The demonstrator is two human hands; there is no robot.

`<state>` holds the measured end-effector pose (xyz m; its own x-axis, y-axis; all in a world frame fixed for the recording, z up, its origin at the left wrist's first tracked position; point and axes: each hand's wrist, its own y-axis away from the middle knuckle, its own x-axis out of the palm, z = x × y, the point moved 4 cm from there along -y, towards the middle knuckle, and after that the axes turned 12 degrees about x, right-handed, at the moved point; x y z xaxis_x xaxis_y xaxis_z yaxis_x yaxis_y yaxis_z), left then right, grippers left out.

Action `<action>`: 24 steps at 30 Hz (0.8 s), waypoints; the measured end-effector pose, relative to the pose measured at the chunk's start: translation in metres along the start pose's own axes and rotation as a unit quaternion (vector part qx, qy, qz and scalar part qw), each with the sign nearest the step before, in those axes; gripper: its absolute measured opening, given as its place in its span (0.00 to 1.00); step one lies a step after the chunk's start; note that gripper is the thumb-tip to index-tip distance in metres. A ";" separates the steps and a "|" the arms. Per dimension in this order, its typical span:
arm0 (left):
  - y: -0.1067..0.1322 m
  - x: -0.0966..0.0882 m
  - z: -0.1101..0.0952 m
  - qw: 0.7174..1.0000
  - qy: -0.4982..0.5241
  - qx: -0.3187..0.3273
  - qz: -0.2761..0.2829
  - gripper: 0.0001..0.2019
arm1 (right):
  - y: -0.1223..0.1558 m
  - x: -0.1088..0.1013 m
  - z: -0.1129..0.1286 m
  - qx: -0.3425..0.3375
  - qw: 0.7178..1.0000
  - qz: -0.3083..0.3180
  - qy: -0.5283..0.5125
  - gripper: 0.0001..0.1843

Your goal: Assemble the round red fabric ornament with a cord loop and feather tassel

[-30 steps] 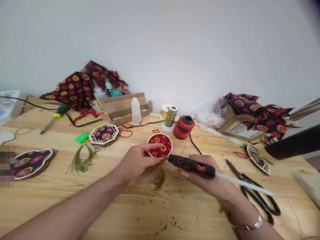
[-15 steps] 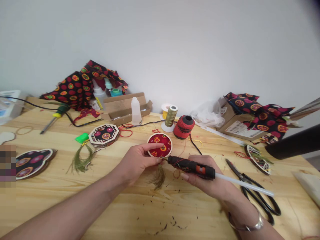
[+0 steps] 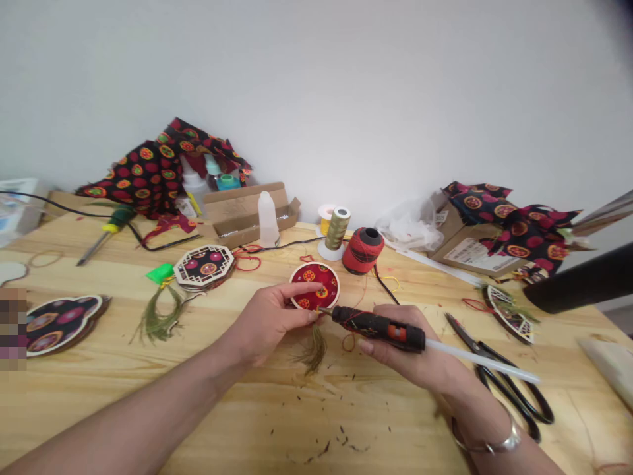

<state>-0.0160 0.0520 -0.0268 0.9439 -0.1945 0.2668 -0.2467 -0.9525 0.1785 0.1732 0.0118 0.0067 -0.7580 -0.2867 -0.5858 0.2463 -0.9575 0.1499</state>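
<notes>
Clamping a red disc's (image 3: 315,286) edge, the left hand (image 3: 270,316) sits beside the right hand's (image 3: 405,349) hot glue gun (image 3: 378,328) nozzle.

Spool (image 3: 362,251) behind fabric disc (image 3: 326,280); scissors (image 3: 514,396) right, feather tassel (image 3: 155,323) left.

The left hand (image 3: 270,316) is gripping a round red fabric-covered disc (image 3: 316,285), a green feather tassel (image 3: 314,353) hanging below it. The right hand (image 3: 405,349) is holding a hot glue gun (image 3: 378,328), its nozzle pointing just beside the disc's lower rim, above the pine worktop (image 3: 297,422).
</notes>
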 end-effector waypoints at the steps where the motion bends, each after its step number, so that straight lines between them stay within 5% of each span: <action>1: 0.000 0.000 0.000 1.000 -0.001 -0.003 -0.001 0.22 | 0.000 0.000 0.000 -0.002 1.000 0.001 0.002 0.14; 24: -0.001 -0.001 0.001 1.000 -0.007 0.008 -0.002 0.21 | -0.001 0.000 -0.001 0.005 1.000 0.001 0.000 0.14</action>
<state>-0.0166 0.0525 -0.0279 0.9478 -0.1941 0.2529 -0.2398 -0.9568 0.1642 0.1735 0.0132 0.0053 -0.7572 -0.2884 -0.5861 0.2411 -0.9573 0.1597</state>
